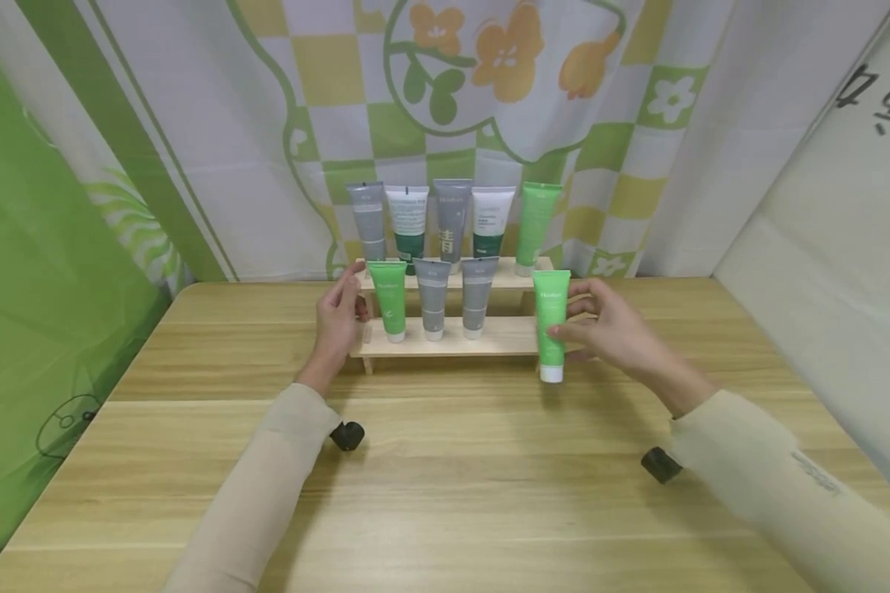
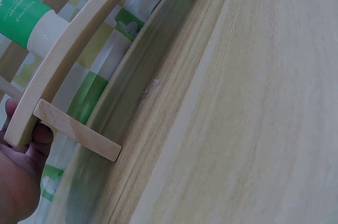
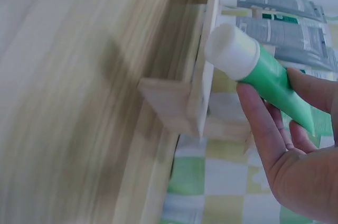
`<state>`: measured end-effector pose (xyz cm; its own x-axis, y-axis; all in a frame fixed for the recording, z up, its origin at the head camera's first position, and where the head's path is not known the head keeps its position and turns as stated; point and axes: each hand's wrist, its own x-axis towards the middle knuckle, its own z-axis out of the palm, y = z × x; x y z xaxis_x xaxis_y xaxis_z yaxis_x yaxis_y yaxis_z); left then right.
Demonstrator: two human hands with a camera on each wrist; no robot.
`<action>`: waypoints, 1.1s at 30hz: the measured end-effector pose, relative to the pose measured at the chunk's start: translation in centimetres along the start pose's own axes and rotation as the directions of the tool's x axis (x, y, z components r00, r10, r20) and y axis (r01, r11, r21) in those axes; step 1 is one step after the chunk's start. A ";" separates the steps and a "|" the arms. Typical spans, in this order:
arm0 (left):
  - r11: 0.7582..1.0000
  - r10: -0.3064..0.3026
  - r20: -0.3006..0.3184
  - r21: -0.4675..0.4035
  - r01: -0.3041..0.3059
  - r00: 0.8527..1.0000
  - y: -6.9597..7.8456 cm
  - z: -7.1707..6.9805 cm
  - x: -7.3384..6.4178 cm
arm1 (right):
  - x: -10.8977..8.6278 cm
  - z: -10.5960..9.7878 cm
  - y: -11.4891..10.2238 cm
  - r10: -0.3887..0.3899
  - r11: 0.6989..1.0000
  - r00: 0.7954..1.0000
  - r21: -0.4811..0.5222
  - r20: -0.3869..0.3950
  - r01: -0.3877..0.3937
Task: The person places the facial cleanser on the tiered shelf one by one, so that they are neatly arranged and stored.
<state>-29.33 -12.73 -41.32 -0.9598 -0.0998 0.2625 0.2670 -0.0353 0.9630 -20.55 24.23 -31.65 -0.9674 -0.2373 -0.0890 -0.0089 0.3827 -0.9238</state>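
Observation:
My right hand (image 1: 615, 325) pinches a bright green squeeze tube (image 1: 552, 309) between thumb and fingers, white cap downward, in front of the right end of a two-tier wooden stand (image 1: 515, 336). In the right wrist view this tube (image 3: 274, 84) tilts beside the stand's side panel (image 3: 166, 100). At the stand's left end my left hand (image 1: 338, 317) grips the wooden side, fingers curled round it in the left wrist view. Another green tube (image 1: 390, 301) and two grey tubes (image 1: 433, 298) stand caps down on the lower tier.
On the upper tier stand grey tubes (image 1: 368, 222), white-and-dark-green tubes (image 1: 408, 214) and a green tube (image 1: 537, 222). Behind the wooden table (image 1: 445, 478) hangs a patterned curtain (image 1: 334, 74). A white panel with lettering (image 1: 823, 189) rises at the right, a green cloth (image 1: 37, 247) at the left.

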 end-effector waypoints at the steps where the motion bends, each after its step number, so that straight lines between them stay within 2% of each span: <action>1: 1.000 0.000 -0.004 0.000 0.000 1.000 0.0 0.0 0.0 | 0.3 0.3 -0.2 -0.012 1.000 1.000 0.013 -0.012 0.012; 7: 1.000 0.009 -0.031 -0.014 -0.009 0.999 -0.2 0.1 0.1 | 1.9 1.6 -0.8 -0.103 0.994 0.990 0.035 -0.100 0.107; 13: 1.000 0.002 -0.033 -0.019 -0.003 0.999 -0.2 0.2 0.1 | 3.1 2.5 -0.3 -0.202 0.978 0.962 0.013 -0.183 0.208; 19: 1.000 -0.001 -0.039 -0.008 0.000 0.999 0.0 0.2 0.0 | 4.0 3.0 0.4 -0.278 0.958 0.933 0.008 -0.228 0.287; 25: 1.000 0.008 -0.046 -0.005 -0.008 0.999 -0.1 0.3 0.1 | 4.4 3.4 0.9 -0.319 0.946 0.909 -0.028 -0.267 0.323; 33: 1.000 0.012 -0.041 -0.009 -0.012 0.999 -0.4 0.2 0.2 | 4.6 4.2 1.9 -0.350 0.936 0.897 -0.051 -0.269 0.349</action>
<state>-29.59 -12.56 -41.62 -0.9520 -0.1413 0.2714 0.2797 -0.0429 0.9591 -23.92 20.09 -35.36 -0.9331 -0.1066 0.3434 -0.3592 0.3208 -0.8764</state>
